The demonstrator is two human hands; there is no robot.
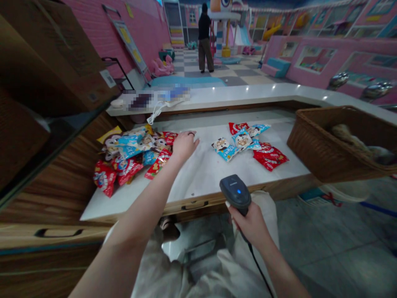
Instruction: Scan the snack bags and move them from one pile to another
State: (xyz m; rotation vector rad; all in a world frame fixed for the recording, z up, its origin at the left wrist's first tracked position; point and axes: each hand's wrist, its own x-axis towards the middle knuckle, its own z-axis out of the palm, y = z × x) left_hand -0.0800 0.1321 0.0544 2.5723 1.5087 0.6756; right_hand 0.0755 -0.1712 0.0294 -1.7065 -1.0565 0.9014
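My right hand (252, 223) is wrapped round the handle of a black barcode scanner (235, 192), which shows a lit blue light and trails a black cable. Out over the white desk (198, 178) is my left hand (184, 145), its thumb apart and nothing seen in it; its other fingertips are partly hidden. Just left of that hand lies a heap of red, blue and yellow snack bags (130, 145), with a red snack bag (159, 163) closest to the wrist. A smaller group of blue and red snack bags (243, 140) lies further right.
A brown wicker basket (328, 153) stands at the desk's right end. Cardboard boxes (58, 49) rise at the left. Behind the desk runs a raised white counter (217, 94) with a white cable (156, 111). A person (205, 39) stands in the play area beyond.
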